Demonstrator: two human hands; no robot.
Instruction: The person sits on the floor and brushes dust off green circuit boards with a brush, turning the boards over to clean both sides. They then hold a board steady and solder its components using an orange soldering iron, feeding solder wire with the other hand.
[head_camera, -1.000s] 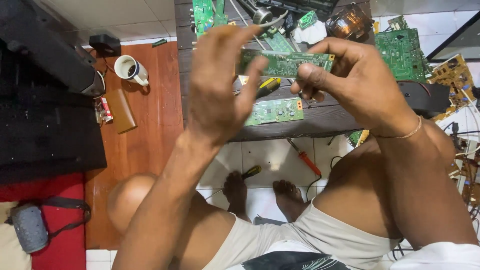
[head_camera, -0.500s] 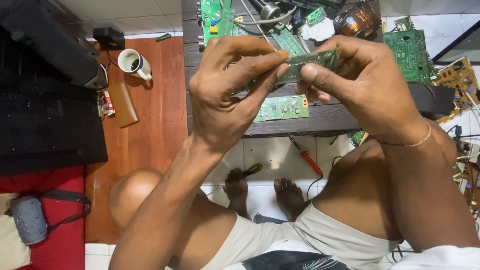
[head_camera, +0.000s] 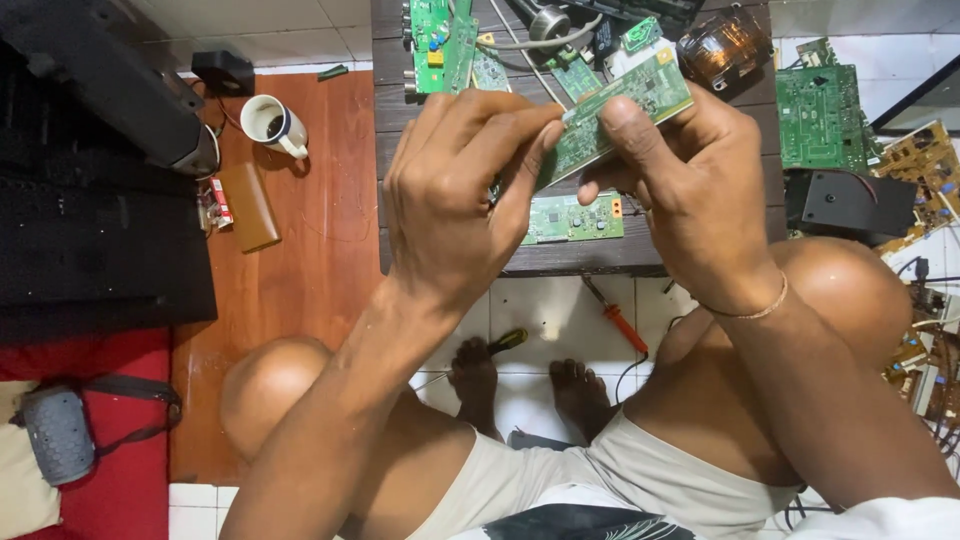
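Observation:
Both hands hold a narrow green circuit board (head_camera: 615, 115) up in front of me, above a dark wooden bench (head_camera: 600, 255). My left hand (head_camera: 455, 200) pinches the board's left end with fingertips and thumb. My right hand (head_camera: 690, 190) grips the board's middle from below, thumb pressed on its face; a thin bracelet circles that wrist. The board tilts up toward the right. A second small green board (head_camera: 572, 218) lies flat on the bench just below the hands.
More green boards (head_camera: 440, 40), (head_camera: 820, 115), cables and a brown glass piece (head_camera: 725, 45) crowd the bench. A mug (head_camera: 275, 125) stands on the wooden floor at left. Screwdrivers (head_camera: 620, 320), (head_camera: 505, 342) lie on the tiles by my feet. A black unit (head_camera: 850, 205) is at right.
My left hand, open and raised a second ago, has closed its fingers onto the board's left end. The board is now held a bit higher and more tilted.

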